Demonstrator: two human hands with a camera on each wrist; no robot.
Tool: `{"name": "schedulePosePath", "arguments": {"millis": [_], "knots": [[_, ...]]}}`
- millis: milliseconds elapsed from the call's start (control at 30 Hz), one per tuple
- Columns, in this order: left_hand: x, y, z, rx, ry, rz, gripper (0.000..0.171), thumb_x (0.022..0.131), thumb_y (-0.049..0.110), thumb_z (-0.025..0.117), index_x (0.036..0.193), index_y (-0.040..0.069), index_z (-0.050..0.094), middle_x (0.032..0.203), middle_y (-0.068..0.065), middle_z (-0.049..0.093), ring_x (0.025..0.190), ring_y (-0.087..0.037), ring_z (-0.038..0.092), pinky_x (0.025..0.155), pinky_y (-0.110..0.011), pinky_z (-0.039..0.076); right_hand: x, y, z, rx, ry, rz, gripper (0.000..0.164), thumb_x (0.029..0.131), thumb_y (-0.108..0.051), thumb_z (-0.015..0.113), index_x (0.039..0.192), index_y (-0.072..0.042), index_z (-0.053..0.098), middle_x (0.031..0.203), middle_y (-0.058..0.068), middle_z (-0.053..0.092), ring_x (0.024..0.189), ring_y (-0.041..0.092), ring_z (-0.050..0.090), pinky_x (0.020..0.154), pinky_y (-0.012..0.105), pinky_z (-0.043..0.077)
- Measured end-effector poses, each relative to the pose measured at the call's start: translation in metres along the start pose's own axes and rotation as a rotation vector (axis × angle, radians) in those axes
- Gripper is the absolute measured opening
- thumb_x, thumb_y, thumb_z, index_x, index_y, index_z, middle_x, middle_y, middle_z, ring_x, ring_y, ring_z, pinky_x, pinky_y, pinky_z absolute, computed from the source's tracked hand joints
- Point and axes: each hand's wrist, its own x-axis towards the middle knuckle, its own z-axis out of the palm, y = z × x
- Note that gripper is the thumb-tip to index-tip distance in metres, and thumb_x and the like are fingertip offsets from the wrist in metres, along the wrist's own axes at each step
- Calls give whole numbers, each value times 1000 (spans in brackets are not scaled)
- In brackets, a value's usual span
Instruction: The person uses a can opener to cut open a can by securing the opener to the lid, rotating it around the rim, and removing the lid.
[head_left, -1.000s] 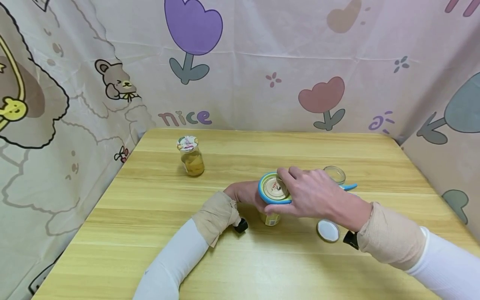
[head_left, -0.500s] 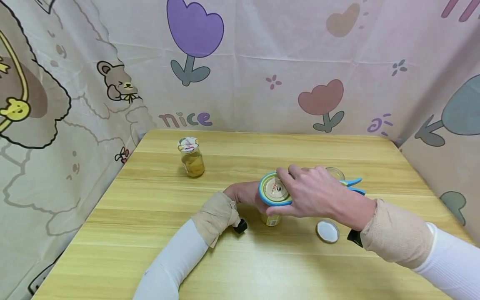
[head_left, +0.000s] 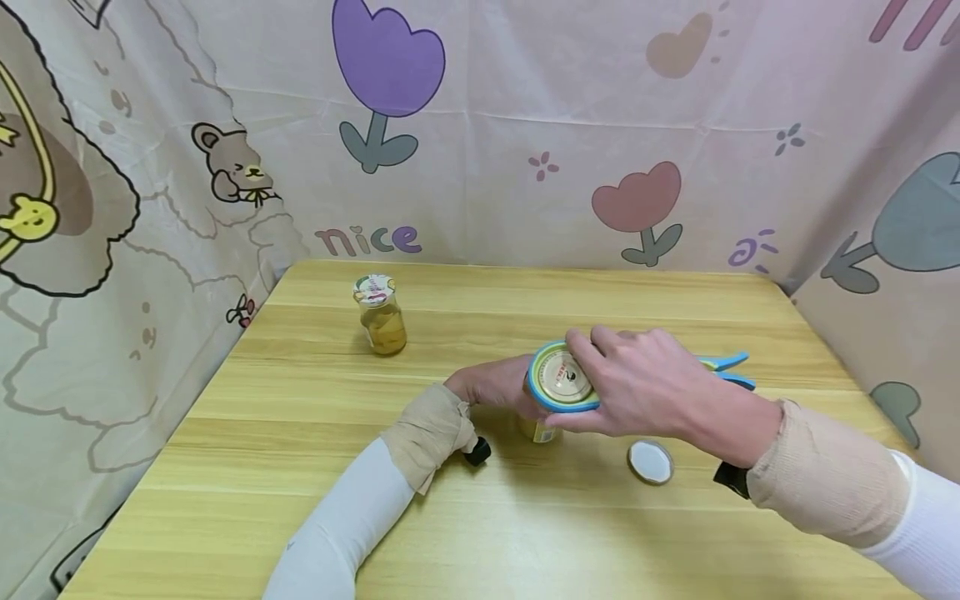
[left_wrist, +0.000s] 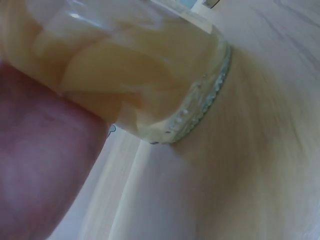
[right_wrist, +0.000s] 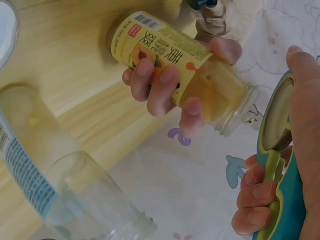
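Note:
My left hand (head_left: pixel 495 386) grips a glass jar of yellow fruit (head_left: pixel 542 431), its fingers wrapped round the yellow label in the right wrist view. The jar's mouth (right_wrist: pixel 239 110) shows there as a bare threaded rim. In my right hand (head_left: pixel 652 383) is a blue and green jar opener (head_left: pixel 561 407), held by its handles (head_left: pixel 727 363). A round cream-coloured lid (head_left: pixel 564 377) sits in the opener's ring, apart from the jar's rim in the right wrist view. The left wrist view shows fruit pieces through the jar's base end (left_wrist: pixel 140 75).
Another lidded jar of yellow fruit (head_left: pixel 384 321) stands at the back left of the wooden table (head_left: pixel 300 467). A loose lid (head_left: pixel 650 462) lies white side up below my right hand. A clear glass jar with a blue label (right_wrist: pixel 30 172) shows in the right wrist view.
The opener's handles have spread apart. My right hand has moved a little to the right with opener and lid. The left hand has stayed nearly still on the jar.

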Motion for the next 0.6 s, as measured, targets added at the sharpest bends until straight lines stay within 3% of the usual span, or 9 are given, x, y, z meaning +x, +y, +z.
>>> {"name": "schedulePosePath", "arguments": {"millis": [167,267,433,600], "knots": [[1,-2,0,1,39,5,70,75,13,80,139,6,52,132,-7,62,118,-8,57,116,-30,43,-8,-1,-5,-30,13,-18,97,83,-95,37,113,-7,62,71,-1,55,45,13,41,38,27,34],[1,-3,1,-16,81,8,65,77,15,80,136,6,54,126,-5,65,115,-10,59,114,-31,44,-14,-4,-7,-37,22,-21,99,84,-96,30,112,-7,63,69,-2,53,45,12,37,39,27,34],[1,-4,3,-34,156,-3,63,80,15,78,137,6,53,125,-7,66,114,-11,61,112,-32,47,-25,-9,-7,-19,-8,-5,94,83,-95,39,111,-8,63,70,-3,56,49,12,42,41,29,36],[4,-6,3,-60,173,20,53,86,12,76,132,1,55,121,-10,67,111,-11,63,110,-32,48,-35,-16,-4,59,-155,69,90,79,-90,54,116,-9,64,80,-1,64,54,11,53,43,29,40]]}}
